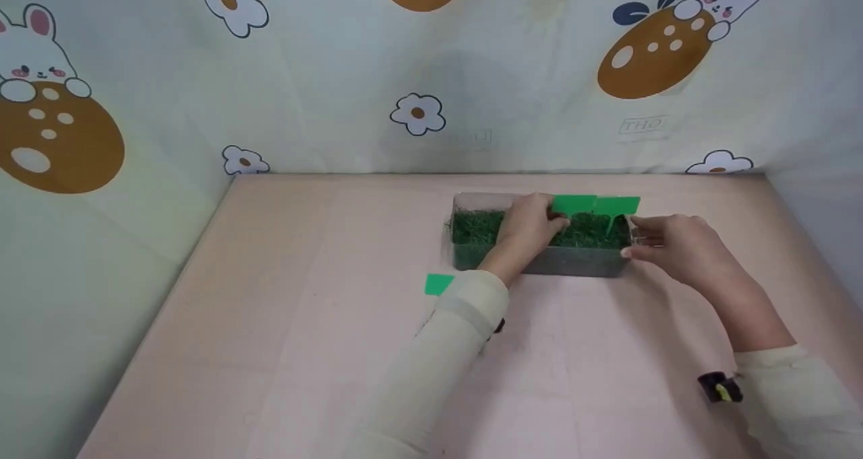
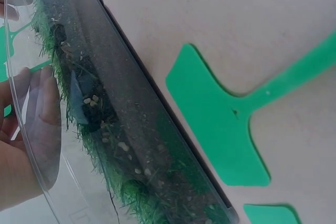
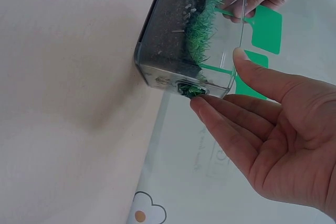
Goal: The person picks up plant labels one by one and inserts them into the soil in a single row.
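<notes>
A clear plastic box point(image 1: 573, 262) holds dark soil and green grass point(image 1: 477, 226). My left hand point(image 1: 527, 223) reaches over its near wall and pinches the thin stem of a green T-shaped plant label point(image 3: 266, 30) at grass level. Beside it, another green plant label point(image 3: 251, 72) stands in the soil at the right end. My right hand point(image 1: 681, 247) holds the box's right end, thumb at the rim and fingers against the end wall, as the right wrist view shows. Where the pinched stem enters the soil is hidden by the left fingers.
On the table in front of the box lies a loose green label point(image 2: 218, 124), with the edge of another green piece point(image 2: 270, 213) near it. My left sleeve point(image 1: 438, 351) partly covers this spot. Behind the table rises a patterned wall covering point(image 1: 323, 95).
</notes>
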Demonstrator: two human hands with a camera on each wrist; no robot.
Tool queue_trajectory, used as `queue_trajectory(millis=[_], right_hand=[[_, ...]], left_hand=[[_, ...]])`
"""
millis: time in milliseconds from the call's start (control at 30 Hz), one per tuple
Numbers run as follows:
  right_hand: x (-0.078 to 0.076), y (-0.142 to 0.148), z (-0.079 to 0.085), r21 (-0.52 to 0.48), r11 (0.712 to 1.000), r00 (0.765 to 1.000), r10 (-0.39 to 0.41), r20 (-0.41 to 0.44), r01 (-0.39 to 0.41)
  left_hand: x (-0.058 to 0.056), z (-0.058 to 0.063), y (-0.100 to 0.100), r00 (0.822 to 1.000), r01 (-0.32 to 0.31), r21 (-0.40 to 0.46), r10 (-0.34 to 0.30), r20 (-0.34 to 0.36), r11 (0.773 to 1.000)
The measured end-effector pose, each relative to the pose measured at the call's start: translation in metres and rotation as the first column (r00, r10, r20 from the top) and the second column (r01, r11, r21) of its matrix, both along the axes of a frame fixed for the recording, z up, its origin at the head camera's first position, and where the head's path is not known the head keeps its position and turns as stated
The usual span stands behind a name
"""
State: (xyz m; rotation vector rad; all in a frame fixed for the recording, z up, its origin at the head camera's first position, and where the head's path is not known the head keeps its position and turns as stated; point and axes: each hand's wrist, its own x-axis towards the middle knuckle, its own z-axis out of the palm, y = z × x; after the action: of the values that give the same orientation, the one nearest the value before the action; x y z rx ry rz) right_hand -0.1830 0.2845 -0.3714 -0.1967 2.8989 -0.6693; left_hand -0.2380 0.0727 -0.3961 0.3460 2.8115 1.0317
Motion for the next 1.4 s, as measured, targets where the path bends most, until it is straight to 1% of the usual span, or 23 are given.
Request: queue_trajectory(millis=[167,400,667,833,1033,1133,1300,1400], right_hand=[[0.0007,-0.0013,0.0009,0.002,1.0,1.0,-0.009,0.002,0.009],[0.001,0.0005,0.0008,0.006,1.0,1.0,0.004,-0.011,-0.004],[0.0008,-0.0005,0.0011,0.008,1.0,1.0,-0.006,-0.004,0.006],[0.0013,-0.0006,0.0015,0.006,1.0,1.0,-0.004,-0.003,0.004],[0.0015,-0.0018,0.002,0.006,1.0,1.0,-0.009,0.006,0.009],[0.0012,-0.0022,0.0018,0.004,1.0,1.0,-0.012,0.011,0.012],[0.0006,-0.0015,0.0014,-0.001,1.0,1.0,-0.001,0.007,0.001],[0.0,-0.0004,0.0013,-0.003,1.0,1.0,0.004,0.002,-0.004]], left_hand=[[-0.0008,0.0006,0.0011,1.0,-0.015,-0.03,0.015,-0.002,0.999],[-0.0023,0.0018,0.0021,0.999,-0.025,-0.033,0.026,0.042,0.999],[-0.0026,0.0027,0.0022,0.999,-0.028,-0.062,0.03,0.044,0.998],[-0.0026,0.0033,0.0025,0.998,-0.039,-0.068,0.043,0.054,0.997],[-0.0026,0.0046,0.0041,0.997,-0.053,-0.101,0.059,0.054,0.993],[-0.0027,0.0047,0.0043,0.997,-0.049,-0.108,0.055,0.052,0.993],[-0.0038,0.0046,0.0047,0.996,-0.04,-0.136,0.05,0.069,0.99],[-0.0048,0.0042,0.0051,0.996,-0.043,-0.134,0.054,0.076,0.99]])
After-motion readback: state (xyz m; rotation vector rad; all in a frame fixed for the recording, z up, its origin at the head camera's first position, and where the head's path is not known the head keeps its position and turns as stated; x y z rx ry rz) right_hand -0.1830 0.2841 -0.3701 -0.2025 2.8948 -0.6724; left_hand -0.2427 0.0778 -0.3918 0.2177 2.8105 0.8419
